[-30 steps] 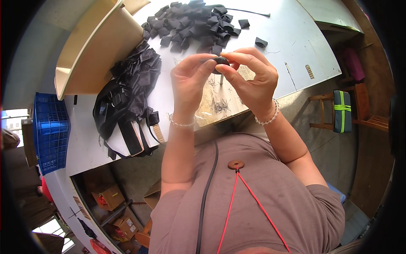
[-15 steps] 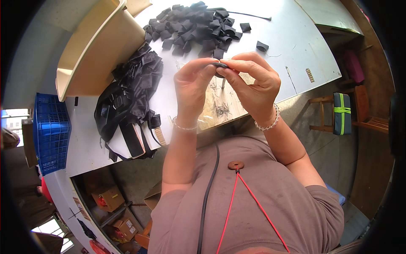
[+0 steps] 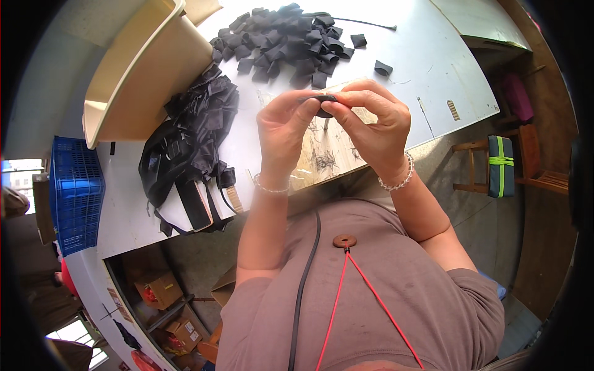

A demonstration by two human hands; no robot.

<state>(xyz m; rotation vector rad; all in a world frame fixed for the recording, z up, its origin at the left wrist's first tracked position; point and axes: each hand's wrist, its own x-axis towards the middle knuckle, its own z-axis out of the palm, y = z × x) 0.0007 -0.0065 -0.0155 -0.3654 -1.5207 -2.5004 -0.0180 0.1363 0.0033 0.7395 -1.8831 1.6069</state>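
Left hand (image 3: 278, 133), right hand (image 3: 382, 123): thumbs and fingers pinching small black piece (image 3: 325, 114) between them, above counter (image 3: 436, 65), nearer than black pile (image 3: 281, 40). Probably light, soft, pliable; best held by opposite edges.

Between the left hand (image 3: 281, 127) and the right hand (image 3: 380, 123) was a small piece (image 3: 324, 111), over a board (image 3: 309, 148) at the near table edge. On the table (image 3: 421, 68), a heap of fabric pieces (image 3: 288, 43) lay beyond them with two loose pieces (image 3: 383, 68) to its right, while a pile of straps (image 3: 201, 133) lay left of the left hand, beside a bin (image 3: 148, 74). A basket (image 3: 77, 195) stood farther left, cartons (image 3: 159, 289) sat below the table at the left, and a stool (image 3: 496, 182) stood to the right.
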